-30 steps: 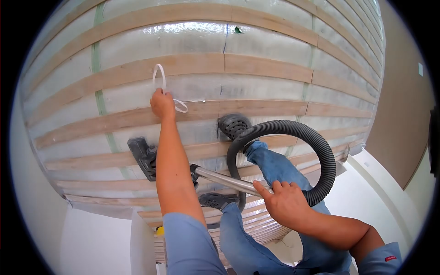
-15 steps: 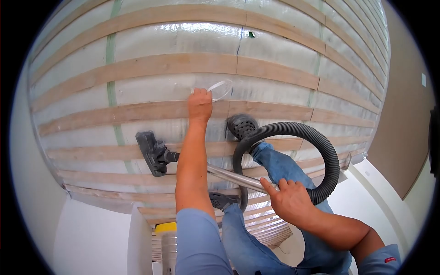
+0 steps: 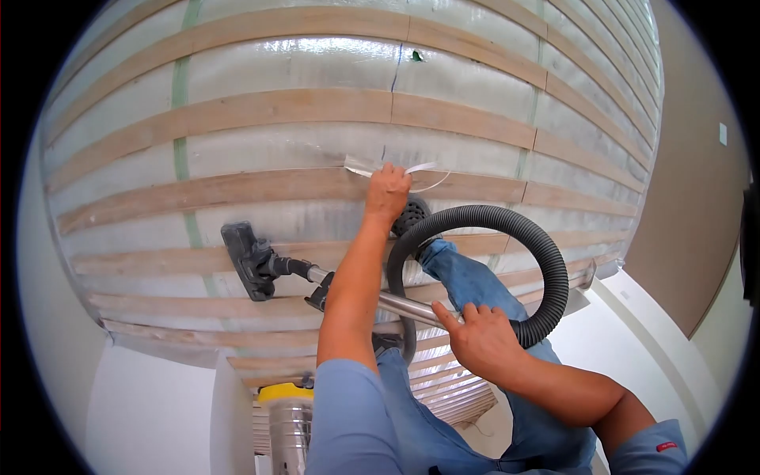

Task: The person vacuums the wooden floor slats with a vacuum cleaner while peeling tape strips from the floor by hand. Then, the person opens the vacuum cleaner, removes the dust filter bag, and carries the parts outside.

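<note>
My left hand (image 3: 388, 192) is closed on a thin white strip (image 3: 422, 167), above a wooden batten. One end of the strip loops out to the right, and a wider whitish flap shows left of the fingers. I cannot tell whether it is paper or plastic. My right hand (image 3: 488, 340) wraps around the handle end of a vacuum cleaner's metal wand (image 3: 408, 306). From there a black ribbed hose (image 3: 546, 265) curves up and round. The wand's black floor head (image 3: 248, 261) rests on the floor to the left. My left forearm hides part of the wand.
Rows of wooden battens (image 3: 293, 107) cross the floor over shiny sheeting (image 3: 261, 148). A vacuum canister with a yellow top (image 3: 286, 392) stands at the lower left, near stacked wood strips (image 3: 455, 396). My shoe (image 3: 412, 215) stands among the battens. Walls rise on both sides.
My left hand has moved right and down in view, toward my shoe, with the white strip. My right hand keeps its grip on the wand. More of the yellow-topped canister shows.
</note>
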Tool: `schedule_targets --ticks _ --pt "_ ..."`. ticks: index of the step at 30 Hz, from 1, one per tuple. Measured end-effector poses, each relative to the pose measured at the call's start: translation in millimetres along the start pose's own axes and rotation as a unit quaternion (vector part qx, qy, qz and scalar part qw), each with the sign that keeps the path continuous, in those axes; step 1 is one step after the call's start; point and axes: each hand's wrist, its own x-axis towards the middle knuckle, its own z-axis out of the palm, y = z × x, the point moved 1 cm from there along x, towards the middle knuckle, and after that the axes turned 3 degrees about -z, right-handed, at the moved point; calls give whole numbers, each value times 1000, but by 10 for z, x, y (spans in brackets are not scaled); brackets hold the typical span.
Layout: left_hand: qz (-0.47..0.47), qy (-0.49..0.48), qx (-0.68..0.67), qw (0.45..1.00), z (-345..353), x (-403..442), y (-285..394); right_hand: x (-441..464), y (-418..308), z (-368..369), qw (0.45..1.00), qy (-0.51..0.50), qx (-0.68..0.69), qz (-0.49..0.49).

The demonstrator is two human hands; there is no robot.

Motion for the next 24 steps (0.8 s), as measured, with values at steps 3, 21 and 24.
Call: schedule_targets --ticks 3,21,24 --pt "18 -15 -21 1000 -203 -11 7 -29 -46 40 1000 15 -4 -3" --pt "-465 105 -508 717 -1520 -543 419 -136 -70 494 996 84 -18 28" --pt "-474 180 -622 596 -2457 -745 389 -140 -90 523 997 67 -9 35"
